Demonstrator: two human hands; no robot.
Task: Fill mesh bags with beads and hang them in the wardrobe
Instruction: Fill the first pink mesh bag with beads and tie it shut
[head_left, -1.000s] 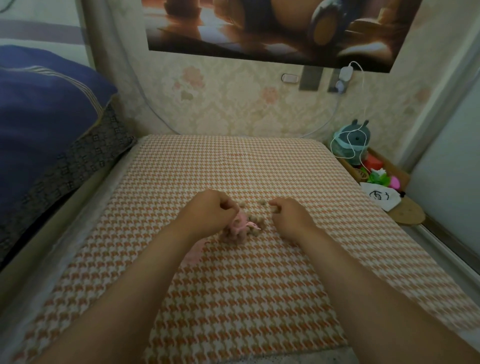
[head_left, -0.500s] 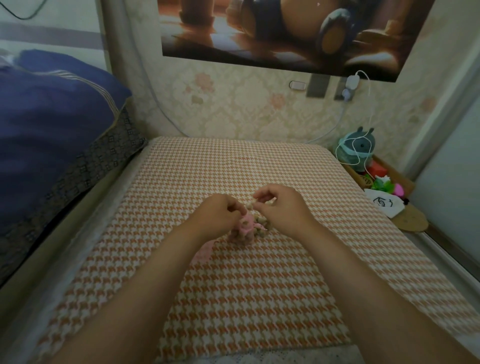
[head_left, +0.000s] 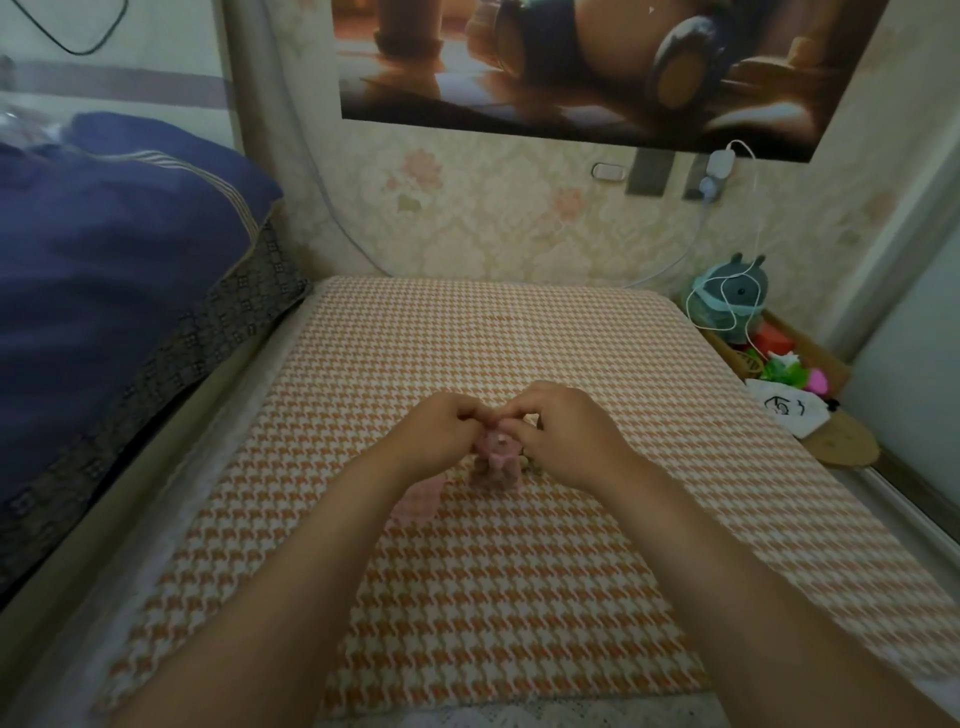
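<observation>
A small pink mesh bag (head_left: 497, 457) stands on the orange-and-white houndstooth mat (head_left: 519, 597), bulging with beads. My left hand (head_left: 439, 434) pinches its mouth from the left. My right hand (head_left: 563, 434) meets it over the bag's opening, fingertips pinched together; whether a bead is between them is hidden. A few brown beads (head_left: 532, 462) show on the mat just under my right hand. A second flat pink mesh bag (head_left: 418, 501) lies beside my left forearm.
A blue quilt (head_left: 104, 270) with a patterned edge rises at the left. At the right, a wooden tray (head_left: 810, 358) holds a plush toy (head_left: 732, 296), coloured items, a white pouch (head_left: 789, 410) and a round cork coaster (head_left: 841, 441). A wallpapered wall stands behind the mat.
My right hand has moved left from the beads on the mat to the bag's mouth, where it now meets my left hand. The left hand stays on the bag.
</observation>
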